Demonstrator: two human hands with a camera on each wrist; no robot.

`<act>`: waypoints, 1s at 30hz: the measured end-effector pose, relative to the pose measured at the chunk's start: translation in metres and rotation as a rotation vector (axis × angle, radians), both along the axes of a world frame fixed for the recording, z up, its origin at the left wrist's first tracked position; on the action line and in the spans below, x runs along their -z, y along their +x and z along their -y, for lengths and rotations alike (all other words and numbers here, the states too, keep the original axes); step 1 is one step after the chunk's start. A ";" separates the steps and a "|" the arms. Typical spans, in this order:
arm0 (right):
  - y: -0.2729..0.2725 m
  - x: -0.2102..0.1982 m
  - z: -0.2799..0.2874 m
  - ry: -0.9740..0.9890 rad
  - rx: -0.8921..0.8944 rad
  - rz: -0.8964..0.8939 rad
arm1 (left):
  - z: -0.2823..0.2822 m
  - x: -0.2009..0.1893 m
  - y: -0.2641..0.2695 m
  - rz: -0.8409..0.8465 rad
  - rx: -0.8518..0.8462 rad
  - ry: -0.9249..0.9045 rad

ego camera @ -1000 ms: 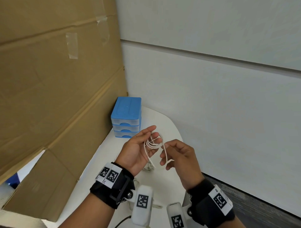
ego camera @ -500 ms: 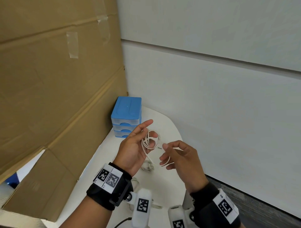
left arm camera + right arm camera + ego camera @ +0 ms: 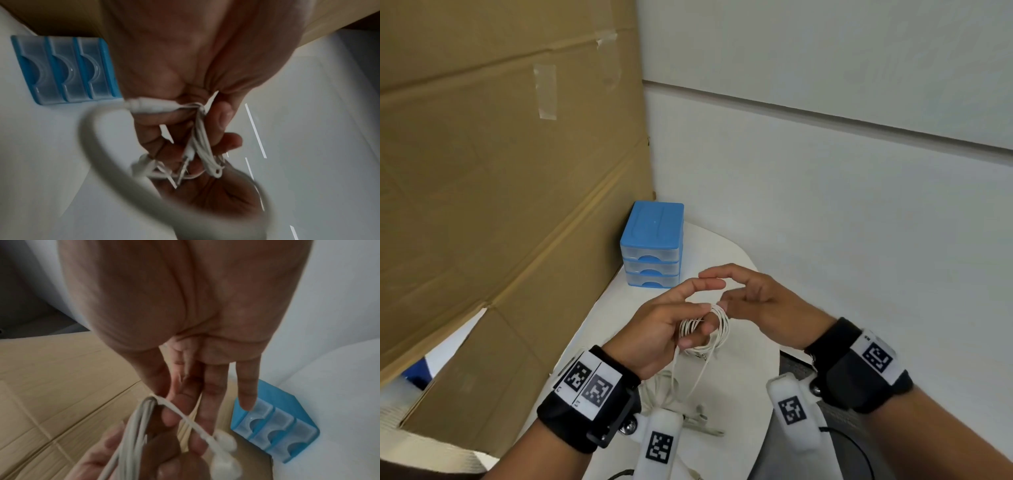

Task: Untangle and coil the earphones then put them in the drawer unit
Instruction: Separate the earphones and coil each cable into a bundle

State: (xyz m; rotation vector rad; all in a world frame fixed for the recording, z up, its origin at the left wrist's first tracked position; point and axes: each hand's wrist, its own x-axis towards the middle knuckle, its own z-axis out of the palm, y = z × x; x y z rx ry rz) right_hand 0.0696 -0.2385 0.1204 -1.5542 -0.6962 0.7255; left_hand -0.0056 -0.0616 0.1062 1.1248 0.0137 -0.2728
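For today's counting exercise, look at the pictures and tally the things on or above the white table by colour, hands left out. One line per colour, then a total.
Blue: 1, the drawer unit with three clear drawers.
White: 2, the earphones coiled in the left hand, and a second cable lying on the table.
Total: 3

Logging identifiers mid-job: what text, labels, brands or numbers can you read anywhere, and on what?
No readable words.
Wristband tags: black-and-white square code patterns; tiny marks at one edge too small to read.
Wrist camera mounts: code patterns only.
Drawer unit: no label seen.
Earphones: no marking legible.
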 end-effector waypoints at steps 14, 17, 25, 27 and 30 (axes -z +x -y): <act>-0.012 0.004 0.024 -0.008 0.443 0.111 | -0.012 0.011 0.007 -0.065 -0.131 0.175; -0.020 -0.003 0.016 -0.126 0.400 0.304 | -0.009 0.012 0.008 -0.070 -0.133 0.209; -0.034 -0.014 -0.012 -0.314 0.278 0.567 | 0.001 0.012 0.008 -0.007 -0.106 0.289; -0.034 -0.017 -0.015 -0.356 0.274 0.586 | 0.001 0.012 0.009 -0.013 -0.142 0.286; -0.035 -0.019 -0.011 -0.462 0.215 0.592 | -0.006 0.012 0.011 -0.028 -0.227 0.288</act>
